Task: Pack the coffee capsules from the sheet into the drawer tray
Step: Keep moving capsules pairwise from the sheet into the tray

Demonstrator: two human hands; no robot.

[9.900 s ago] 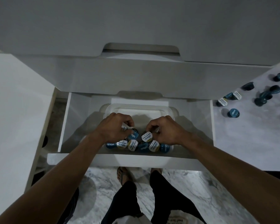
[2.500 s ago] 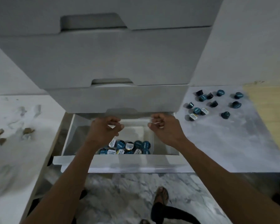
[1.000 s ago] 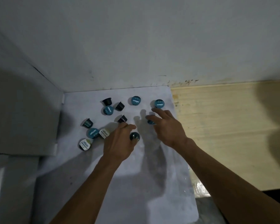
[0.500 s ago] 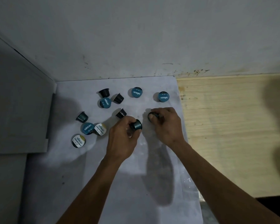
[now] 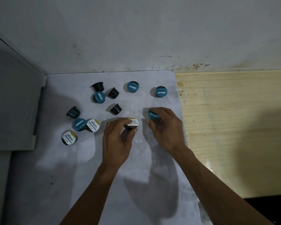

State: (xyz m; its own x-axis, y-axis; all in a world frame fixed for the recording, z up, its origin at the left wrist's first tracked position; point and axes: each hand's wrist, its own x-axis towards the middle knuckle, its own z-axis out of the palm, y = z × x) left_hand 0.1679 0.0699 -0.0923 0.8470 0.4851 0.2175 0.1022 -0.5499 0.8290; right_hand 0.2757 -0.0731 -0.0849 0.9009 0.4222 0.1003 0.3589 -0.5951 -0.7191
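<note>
**Both hands holding capsules above the sheet**

Left hand (image 5: 116, 140), centre of the frame: its grip is closed on a white-lidded capsule (image 5: 133, 124), fingers curled round the dark body, lid facing the camera. Right hand (image 5: 166, 129), just to the right of it: its grip is closed on a teal-lidded capsule (image 5: 153, 115), held at the fingertips with the printed lid tilted up and to the left. The two held capsules lie near each other but apart.

The sheet (image 5: 104, 184), pale and grey-white, covers the surface from the centre to the lower edge of the frame. Ten loose capsules rest on it above and to the left of the hands. Upper centre: two teal-lidded capsules (image 5: 133, 87) (image 5: 161, 92), lids up, apart from one another. Upper left of centre: a cluster of one teal-lidded capsule (image 5: 99, 97) and two dark capsules (image 5: 98, 86) (image 5: 113, 93), tipped so their bodies show. Below that cluster, a dark capsule on its side (image 5: 115, 108). Left: another dark capsule (image 5: 73, 112), a teal lid (image 5: 79, 124) touching a white lid (image 5: 92, 125), and a separate white-lidded capsule (image 5: 69, 138) lower left.

A grey cabinet panel (image 5: 13, 111) borders the sheet at left; a pale wooden surface (image 5: 234, 119) at right; a scuffed white wall (image 5: 136, 33) fills the top. The drawer tray is out of view.
</note>
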